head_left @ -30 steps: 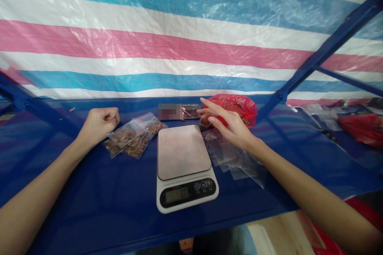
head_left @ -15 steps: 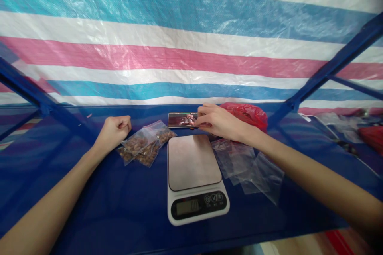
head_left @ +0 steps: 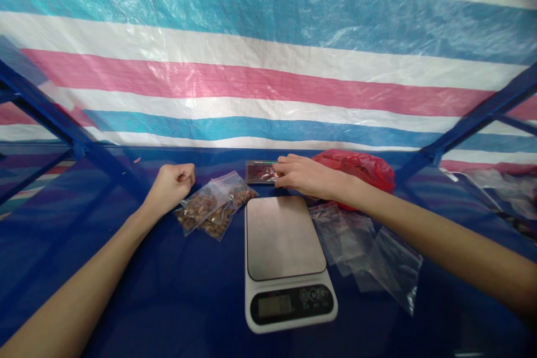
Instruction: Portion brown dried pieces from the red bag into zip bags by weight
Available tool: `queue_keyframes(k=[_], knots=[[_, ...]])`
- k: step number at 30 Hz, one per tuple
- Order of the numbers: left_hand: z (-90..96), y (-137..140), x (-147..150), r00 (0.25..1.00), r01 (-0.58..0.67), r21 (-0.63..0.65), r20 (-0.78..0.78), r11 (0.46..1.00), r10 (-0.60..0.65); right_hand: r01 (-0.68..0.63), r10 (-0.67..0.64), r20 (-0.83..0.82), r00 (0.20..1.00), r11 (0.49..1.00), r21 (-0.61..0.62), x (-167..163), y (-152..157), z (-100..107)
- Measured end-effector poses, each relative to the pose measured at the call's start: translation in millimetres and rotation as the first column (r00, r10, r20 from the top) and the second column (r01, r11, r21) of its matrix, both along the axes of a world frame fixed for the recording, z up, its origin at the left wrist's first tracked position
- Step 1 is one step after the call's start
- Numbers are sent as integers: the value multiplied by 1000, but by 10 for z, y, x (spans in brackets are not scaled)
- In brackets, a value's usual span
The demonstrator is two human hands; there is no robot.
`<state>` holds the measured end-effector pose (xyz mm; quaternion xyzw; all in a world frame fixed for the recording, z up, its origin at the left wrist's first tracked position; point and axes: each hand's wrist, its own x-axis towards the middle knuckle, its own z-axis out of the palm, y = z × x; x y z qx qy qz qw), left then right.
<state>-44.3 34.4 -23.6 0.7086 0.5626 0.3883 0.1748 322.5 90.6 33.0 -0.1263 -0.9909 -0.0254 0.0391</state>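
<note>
My left hand [head_left: 173, 183] rests on the blue table as a closed fist, just left of a few small clear bags filled with brown nuts [head_left: 213, 207]. My right hand [head_left: 302, 175] reaches to the back of the table and grips the right end of a phone [head_left: 259, 172] lying flat with its screen lit. A white digital kitchen scale [head_left: 285, 257] with a bare metal plate stands in the middle, in front of the phone. Empty clear zip bags [head_left: 364, 246] lie to the right of the scale, under my right forearm.
A red plastic bag [head_left: 361, 165] sits at the back right behind my right wrist. A striped blue, white and pink tarp [head_left: 268, 67] forms the back wall. Blue metal frame bars [head_left: 62, 128] slant along both sides of the table [head_left: 168, 291].
My right hand moved from hovering with fingers spread near the red bag down onto the phone and closed on its right end. The left fist stayed put. The camera shifted slightly.
</note>
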Motion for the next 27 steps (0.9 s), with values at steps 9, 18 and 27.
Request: queue_keyframes(k=[9,18,27], knots=[[12,-10,7,1000,10,6,5,1000,-10,-2,2,-35,999,1000,-10,30,1,7],[-26,7,-11,1000,16,29,-26,999,-15,131,-180,-314,932,977,-171,590,-137,363],[-45,11,-35,999,1,38,-43,999,0,197,-332,-363,871,912,-360,823,-507,175]])
